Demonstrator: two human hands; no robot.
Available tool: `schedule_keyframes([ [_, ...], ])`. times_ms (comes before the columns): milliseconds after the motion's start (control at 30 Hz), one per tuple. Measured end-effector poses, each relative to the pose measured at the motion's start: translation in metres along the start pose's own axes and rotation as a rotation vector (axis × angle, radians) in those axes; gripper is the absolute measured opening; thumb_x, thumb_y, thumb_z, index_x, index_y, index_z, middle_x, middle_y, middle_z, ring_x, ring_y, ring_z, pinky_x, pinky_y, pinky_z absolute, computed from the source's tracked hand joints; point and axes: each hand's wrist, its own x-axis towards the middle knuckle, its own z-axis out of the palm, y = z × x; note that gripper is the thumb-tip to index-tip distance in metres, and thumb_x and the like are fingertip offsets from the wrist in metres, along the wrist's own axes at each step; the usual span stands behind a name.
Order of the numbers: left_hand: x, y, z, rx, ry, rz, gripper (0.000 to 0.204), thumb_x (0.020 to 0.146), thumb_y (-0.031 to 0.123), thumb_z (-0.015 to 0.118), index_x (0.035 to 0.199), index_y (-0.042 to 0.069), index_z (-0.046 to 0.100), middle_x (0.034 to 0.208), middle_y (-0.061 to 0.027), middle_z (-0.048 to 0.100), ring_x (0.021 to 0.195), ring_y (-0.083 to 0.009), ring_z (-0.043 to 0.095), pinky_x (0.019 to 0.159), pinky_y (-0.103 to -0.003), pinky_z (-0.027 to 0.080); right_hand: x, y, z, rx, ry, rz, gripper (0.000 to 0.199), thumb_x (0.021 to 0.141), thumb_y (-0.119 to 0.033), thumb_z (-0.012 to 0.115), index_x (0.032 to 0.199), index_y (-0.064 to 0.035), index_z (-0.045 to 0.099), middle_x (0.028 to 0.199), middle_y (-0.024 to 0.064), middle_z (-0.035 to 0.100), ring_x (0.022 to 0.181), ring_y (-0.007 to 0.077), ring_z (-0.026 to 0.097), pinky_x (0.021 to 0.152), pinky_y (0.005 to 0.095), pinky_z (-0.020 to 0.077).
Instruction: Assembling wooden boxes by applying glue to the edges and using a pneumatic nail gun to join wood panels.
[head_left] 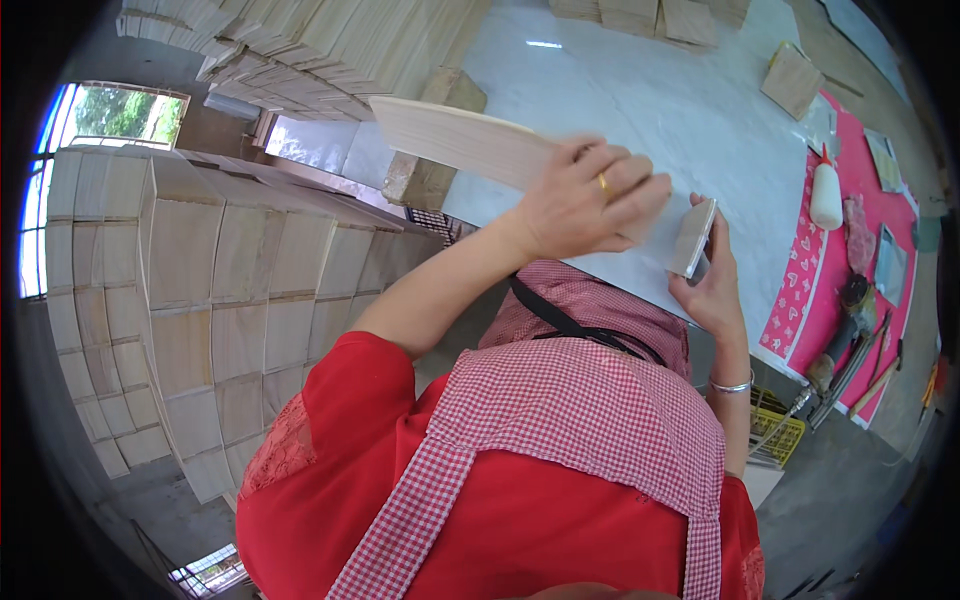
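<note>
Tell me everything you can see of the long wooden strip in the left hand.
The long wooden strip is thin, pale, light-grained wood, seemingly unfinished, with a slight bow that may be lens bend. It runs from upper left down toward the right, held above the white tabletop. The left hand grips its right end, covering that end. Beside it, the right hand holds a small wooden piece; whether the two pieces touch is hidden.
</note>
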Motion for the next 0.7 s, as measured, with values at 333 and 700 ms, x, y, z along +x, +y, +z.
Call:
schedule_keyframes([
  [333, -0.022, 0.012, 0.018, 0.179, 0.238, 0.095, 0.038, 0.087, 0.016, 0.062, 0.124, 0.026, 0.057, 0.110, 0.0039, 0.052, 0.112, -0.0107, 0.058, 0.117, -0.050, 0.022, -0.001, 0.001, 0.000, -0.006, 0.017, -0.014, 0.092, 0.068, 0.008, 0.066, 0.151, -0.0046, 0.027, 0.152, 0.0146, 0.040, 0.137, 0.0319, 0.046, 0.111, 0.0392, 0.0415],
  [700, 0.007, -0.001, -0.018, -0.176, -0.177, -0.023, 0.072, 0.065, 0.038, 0.082, 0.128, 0.014, 0.058, 0.117, -0.0051, 0.056, 0.114, -0.0241, 0.056, 0.108, -0.049, 0.032, 0.004, -0.003, 0.001, 0.032, -0.010, -0.011, 0.090, 0.069, 0.003, 0.067, 0.150, -0.0041, 0.028, 0.148, 0.0161, 0.044, 0.136, 0.0298, 0.045, 0.113, 0.0401, 0.0384],
])
